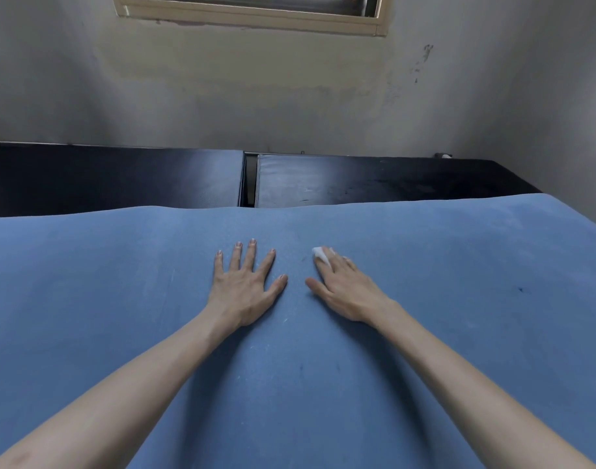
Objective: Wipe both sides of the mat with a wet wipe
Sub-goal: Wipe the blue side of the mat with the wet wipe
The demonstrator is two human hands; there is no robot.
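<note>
Your wide blue foam mat (425,299) fills the lower part of the view, lying flat in front of you with its far edge running across the middle of the frame. Its surface carries small dark specks and a few pale scuffs, most of them between and below your forearms.

Your left hand (245,286) lies palm down on the mat with all five fingers spread and straight, holding nothing. Your right hand (340,289) rests just beside it, the two thumbs near each other but apart. Under its fingers sits a small white wet wipe (321,254), bunched up, with one end poking out past the fingertips towards the far edge; the fingers bend over the wipe and press it against the mat, and the thumb lies out to the side on the blue surface. Both bare forearms reach in from the bottom corners.

Beyond the mat's far edge lie two dark padded mats (374,179) side by side, a narrow gap between them. Behind those rises a stained off-white wall (289,96), with the lower frame of a cream window (252,18) at the top.
</note>
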